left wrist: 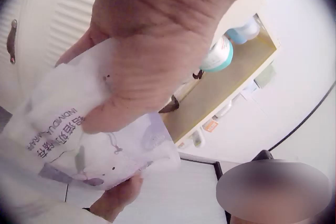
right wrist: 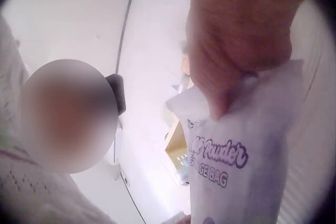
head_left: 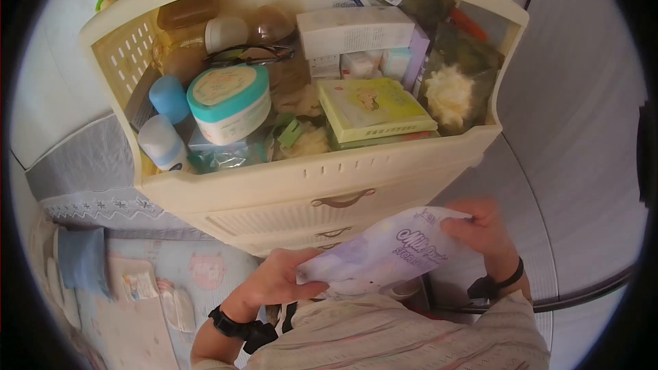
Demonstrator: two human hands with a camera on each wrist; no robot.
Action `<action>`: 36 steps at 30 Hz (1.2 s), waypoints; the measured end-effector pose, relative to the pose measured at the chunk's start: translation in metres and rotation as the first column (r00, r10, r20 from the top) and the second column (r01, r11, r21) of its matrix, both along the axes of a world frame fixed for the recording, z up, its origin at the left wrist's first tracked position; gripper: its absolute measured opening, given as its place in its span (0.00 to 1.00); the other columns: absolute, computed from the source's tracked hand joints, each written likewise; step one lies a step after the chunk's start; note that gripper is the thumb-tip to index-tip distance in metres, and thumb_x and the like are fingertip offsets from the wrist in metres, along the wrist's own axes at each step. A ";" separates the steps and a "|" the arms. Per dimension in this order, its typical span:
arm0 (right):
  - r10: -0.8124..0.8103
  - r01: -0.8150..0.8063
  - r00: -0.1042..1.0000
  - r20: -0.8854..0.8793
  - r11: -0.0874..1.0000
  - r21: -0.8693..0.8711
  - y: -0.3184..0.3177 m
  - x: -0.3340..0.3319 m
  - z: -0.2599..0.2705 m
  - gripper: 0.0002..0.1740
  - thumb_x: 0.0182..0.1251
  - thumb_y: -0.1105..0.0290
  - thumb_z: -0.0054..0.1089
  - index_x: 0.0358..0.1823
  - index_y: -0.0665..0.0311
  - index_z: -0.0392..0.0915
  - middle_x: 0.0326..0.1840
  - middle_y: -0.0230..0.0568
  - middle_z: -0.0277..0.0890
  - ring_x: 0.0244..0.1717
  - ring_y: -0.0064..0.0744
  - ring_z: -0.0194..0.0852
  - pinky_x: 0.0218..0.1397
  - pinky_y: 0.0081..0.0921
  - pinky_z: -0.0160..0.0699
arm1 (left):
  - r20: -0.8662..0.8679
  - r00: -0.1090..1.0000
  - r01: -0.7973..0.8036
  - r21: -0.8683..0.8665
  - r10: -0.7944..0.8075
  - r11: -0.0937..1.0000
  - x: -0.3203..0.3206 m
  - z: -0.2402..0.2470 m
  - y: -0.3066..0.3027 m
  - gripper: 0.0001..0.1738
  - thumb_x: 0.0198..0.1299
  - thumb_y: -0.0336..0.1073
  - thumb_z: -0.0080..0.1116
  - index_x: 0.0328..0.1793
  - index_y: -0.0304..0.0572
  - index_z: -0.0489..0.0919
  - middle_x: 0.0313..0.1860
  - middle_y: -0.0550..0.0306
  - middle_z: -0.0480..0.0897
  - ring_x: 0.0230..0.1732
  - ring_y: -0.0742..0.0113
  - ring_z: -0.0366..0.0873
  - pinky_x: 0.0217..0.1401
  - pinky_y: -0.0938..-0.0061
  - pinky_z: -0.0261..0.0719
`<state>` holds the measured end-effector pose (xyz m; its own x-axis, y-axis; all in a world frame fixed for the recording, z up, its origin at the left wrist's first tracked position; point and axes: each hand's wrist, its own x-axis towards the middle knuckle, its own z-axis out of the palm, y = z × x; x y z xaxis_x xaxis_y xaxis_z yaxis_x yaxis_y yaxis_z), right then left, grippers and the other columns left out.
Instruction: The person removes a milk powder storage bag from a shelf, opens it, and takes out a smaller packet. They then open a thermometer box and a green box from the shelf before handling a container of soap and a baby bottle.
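Because left grip [head_left: 277, 279] and right grip [head_left: 482, 228] pinch opposite ends of the bag [head_left: 377, 250], it spans between them, probably to hold it flat, near the cabinet [head_left: 267, 188].

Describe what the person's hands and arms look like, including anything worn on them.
The left hand and right hand are both ungloved. The left wristband and right wristband are black, each with a dark, boxy device. The pale beige top has thin, darker stripes, and its right sleeve ends short of the wristband.
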<state>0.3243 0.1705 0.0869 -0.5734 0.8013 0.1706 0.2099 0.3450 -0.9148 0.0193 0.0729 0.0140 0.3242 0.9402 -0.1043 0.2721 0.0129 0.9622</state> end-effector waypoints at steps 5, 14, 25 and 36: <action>-0.072 0.072 0.997 0.012 0.996 -0.050 0.002 0.004 0.000 0.11 0.60 0.74 0.61 0.43 0.72 0.79 0.34 0.37 0.80 0.35 0.19 0.74 0.38 0.17 0.72 | 0.104 0.993 0.055 0.080 -0.063 0.995 -0.006 -0.008 0.012 0.23 0.48 0.27 0.65 0.53 0.37 0.77 0.36 0.55 0.83 0.37 0.74 0.77 0.43 0.79 0.75; -0.451 0.430 0.832 -0.323 0.892 -0.139 0.031 0.043 0.011 0.15 0.58 0.68 0.64 0.45 0.66 0.79 0.40 0.35 0.80 0.38 0.23 0.76 0.43 0.21 0.74 | 0.583 0.812 0.059 -0.095 0.007 0.994 -0.011 -0.010 0.007 0.29 0.50 0.27 0.68 0.60 0.37 0.73 0.46 0.57 0.80 0.47 0.73 0.75 0.51 0.76 0.72; -0.404 0.374 0.770 -0.494 0.913 -0.162 0.104 0.036 0.063 0.19 0.64 0.66 0.58 0.51 0.72 0.72 0.46 0.42 0.78 0.43 0.27 0.78 0.47 0.24 0.78 | 0.372 0.926 0.006 -0.182 0.063 0.983 -0.016 -0.055 -0.008 0.22 0.53 0.26 0.64 0.56 0.35 0.76 0.41 0.57 0.81 0.41 0.72 0.78 0.46 0.79 0.77; -0.270 0.191 0.766 -0.583 0.962 -0.194 0.110 0.022 0.059 0.17 0.61 0.68 0.61 0.48 0.71 0.75 0.42 0.41 0.80 0.38 0.27 0.80 0.41 0.24 0.81 | 0.275 0.954 -0.066 -0.203 0.122 0.977 -0.023 -0.051 -0.013 0.19 0.54 0.23 0.59 0.54 0.32 0.75 0.43 0.51 0.82 0.45 0.65 0.80 0.49 0.74 0.77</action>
